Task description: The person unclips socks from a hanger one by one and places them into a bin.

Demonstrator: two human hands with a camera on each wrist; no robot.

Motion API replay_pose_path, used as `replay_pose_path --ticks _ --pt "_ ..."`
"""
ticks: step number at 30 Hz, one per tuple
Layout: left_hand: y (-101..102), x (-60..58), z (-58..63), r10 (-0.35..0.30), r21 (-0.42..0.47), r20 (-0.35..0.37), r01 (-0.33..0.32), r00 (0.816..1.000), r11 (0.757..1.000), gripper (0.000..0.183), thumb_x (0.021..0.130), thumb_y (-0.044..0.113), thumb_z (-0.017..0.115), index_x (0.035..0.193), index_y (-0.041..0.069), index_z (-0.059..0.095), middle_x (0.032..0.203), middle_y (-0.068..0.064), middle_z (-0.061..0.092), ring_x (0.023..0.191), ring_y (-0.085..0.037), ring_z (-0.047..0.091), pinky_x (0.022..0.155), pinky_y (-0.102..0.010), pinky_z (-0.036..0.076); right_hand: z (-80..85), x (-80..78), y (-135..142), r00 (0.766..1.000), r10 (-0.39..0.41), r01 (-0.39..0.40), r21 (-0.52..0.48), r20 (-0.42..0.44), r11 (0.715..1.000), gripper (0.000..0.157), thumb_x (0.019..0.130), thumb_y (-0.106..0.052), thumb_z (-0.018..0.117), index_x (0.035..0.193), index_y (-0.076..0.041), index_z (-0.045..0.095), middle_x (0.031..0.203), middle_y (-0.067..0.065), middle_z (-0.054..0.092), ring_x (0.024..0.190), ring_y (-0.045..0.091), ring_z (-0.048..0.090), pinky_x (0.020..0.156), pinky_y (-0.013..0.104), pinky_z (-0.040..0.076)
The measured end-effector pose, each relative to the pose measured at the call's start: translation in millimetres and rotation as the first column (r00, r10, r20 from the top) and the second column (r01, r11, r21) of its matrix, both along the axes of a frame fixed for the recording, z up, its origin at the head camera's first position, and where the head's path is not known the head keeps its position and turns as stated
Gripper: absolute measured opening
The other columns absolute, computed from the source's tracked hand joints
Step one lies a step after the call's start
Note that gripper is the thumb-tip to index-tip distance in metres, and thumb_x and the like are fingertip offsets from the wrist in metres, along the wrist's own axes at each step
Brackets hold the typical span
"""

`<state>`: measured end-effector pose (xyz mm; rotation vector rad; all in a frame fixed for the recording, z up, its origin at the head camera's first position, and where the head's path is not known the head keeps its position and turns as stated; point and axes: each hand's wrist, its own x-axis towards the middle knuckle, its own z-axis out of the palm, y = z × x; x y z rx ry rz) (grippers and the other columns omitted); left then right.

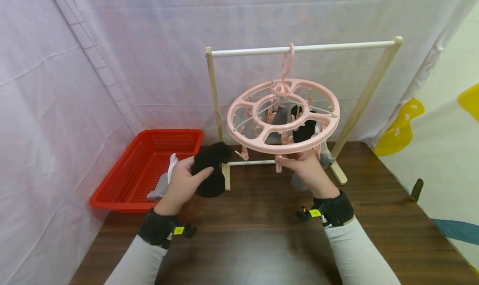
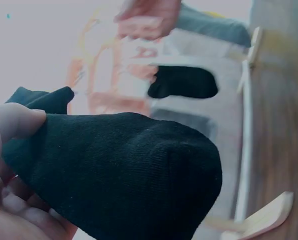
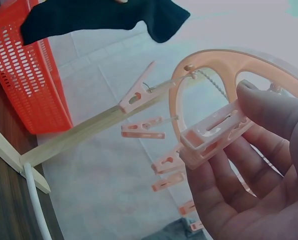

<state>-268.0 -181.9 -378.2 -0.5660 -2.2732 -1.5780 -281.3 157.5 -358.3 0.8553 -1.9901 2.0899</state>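
My left hand pinches a black sock between thumb and fingers, in front of the rack's left post. In the left wrist view that sock hangs loosely away from the fingertips. My right hand holds a pink clothespin at the near rim of the round pink drying hanger; its thumb lies along one side and the fingers on the other. Nothing shows between that pin's tips. Behind the ring hang another black sock and grey socks, partly hidden by the hanger.
The hanger hooks onto the white bar of a wooden rack. On the left stands a red basket with a grey and white sock inside. Other pink clothespins dangle around the ring. Everything stands on a dark wooden table.
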Motion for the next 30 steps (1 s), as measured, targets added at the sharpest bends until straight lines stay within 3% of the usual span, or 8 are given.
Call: replay_pose_path --ticks 4,5,7,14,19,25,30 --pt "-18.2 0.7 13.2 0.066 0.029 -0.005 -0.065 0.998 0.997 0.033 0.084 0.028 0.075 0.107 0.005 0.072 0.095 -0.013 0.075 0.082 -0.014 0.068 0.08 -0.031 0.055 7.0 5.6 -2.2 1.0 0.005 -0.005 0.01 -0.008 1.0 0.013 0.085 0.013 0.062 0.098 0.01 0.058 0.073 0.01 0.063 0.064 0.03 0.062 0.064 0.035 0.054" --pt "-22.8 1.2 15.9 0.073 0.042 0.008 -0.074 0.997 0.996 0.033 0.085 0.028 0.075 0.108 0.004 0.071 0.096 -0.012 0.075 0.082 -0.014 0.067 0.072 -0.031 0.058 8.6 6.9 -2.8 1.0 -0.001 0.001 0.014 -0.006 1.0 0.013 0.085 0.013 0.062 0.097 0.011 0.057 0.073 0.01 0.063 0.064 0.03 0.062 0.064 0.035 0.054" --pt "-30.9 1.9 21.3 0.098 0.077 0.024 -0.099 0.995 0.992 0.034 0.085 0.027 0.075 0.109 0.003 0.071 0.096 -0.008 0.075 0.081 -0.014 0.067 0.072 -0.028 0.057 10.6 9.0 -3.5 1.0 -0.016 0.016 0.025 0.005 1.0 0.015 0.084 0.013 0.064 0.097 0.012 0.057 0.073 0.01 0.063 0.065 0.029 0.062 0.063 0.035 0.055" --pt "-55.7 2.6 33.6 0.185 0.153 0.055 -0.191 0.981 0.97 0.034 0.085 0.025 0.074 0.108 0.0 0.07 0.087 0.007 0.074 0.077 -0.016 0.067 0.07 -0.025 0.057 2.7 4.0 -2.8 0.999 -0.035 0.034 0.052 0.028 0.998 0.011 0.085 0.011 0.063 0.095 0.016 0.058 0.075 0.014 0.063 0.069 0.025 0.062 0.066 0.033 0.055" --pt "-76.6 1.5 32.3 0.215 0.14 0.134 -0.233 0.967 0.962 0.038 0.086 0.028 0.073 0.113 0.002 0.068 0.089 0.004 0.074 0.078 -0.019 0.069 0.07 -0.027 0.058 -3.6 1.8 -3.0 0.998 -0.04 0.036 0.073 0.057 0.997 0.013 0.086 0.004 0.067 0.095 0.011 0.061 0.076 0.009 0.064 0.071 0.023 0.063 0.068 0.033 0.056" --pt "-92.3 -3.7 25.1 0.214 0.109 0.265 -0.249 0.94 0.962 0.046 0.086 0.038 0.07 0.122 0.009 0.064 0.104 -0.005 0.073 0.087 -0.023 0.068 0.075 -0.031 0.058 -3.4 2.3 -2.5 0.999 -0.025 0.022 0.074 0.036 0.997 0.015 0.085 0.001 0.069 0.095 0.01 0.061 0.076 0.011 0.064 0.071 0.026 0.063 0.067 0.035 0.057" --pt "-94.0 -11.7 19.4 0.211 -0.029 0.32 -0.213 0.924 0.977 0.046 0.089 0.039 0.067 0.12 0.005 0.063 0.11 -0.015 0.07 0.092 -0.028 0.065 0.08 -0.037 0.057 -2.1 2.2 -2.1 1.0 -0.018 0.016 0.078 0.025 0.997 0.016 0.086 0.002 0.068 0.097 0.011 0.06 0.077 0.013 0.063 0.071 0.029 0.063 0.067 0.036 0.057"
